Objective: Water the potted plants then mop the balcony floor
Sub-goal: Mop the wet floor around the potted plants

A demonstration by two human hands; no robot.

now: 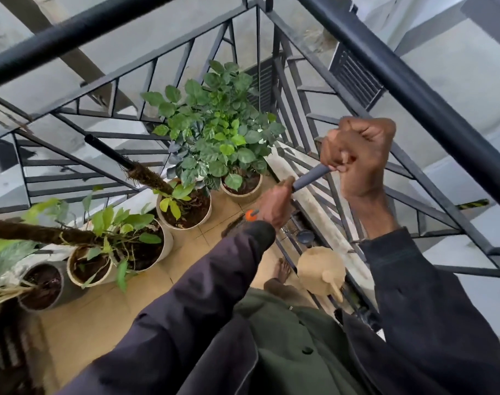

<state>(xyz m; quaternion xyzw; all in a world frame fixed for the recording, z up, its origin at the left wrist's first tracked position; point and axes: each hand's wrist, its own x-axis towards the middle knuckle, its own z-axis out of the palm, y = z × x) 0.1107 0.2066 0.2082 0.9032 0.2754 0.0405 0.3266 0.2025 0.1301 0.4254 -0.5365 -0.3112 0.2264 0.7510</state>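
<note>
Evidently, in the head view, the right hand (357, 158) is curling tightly round the top of the grey mop handle (311, 178), while the left hand (276, 206) is gripping it lower, beside an orange collar (251, 215). The handle is looking stiff and light, likely steering best from two spread grips. Its lower end is reaching toward the balcony floor (100, 309). Potted plants (214, 132) are crowding the left, and a beige watering can (320, 269) is standing by the railing (414, 89), both narrowing the sweep.
</note>
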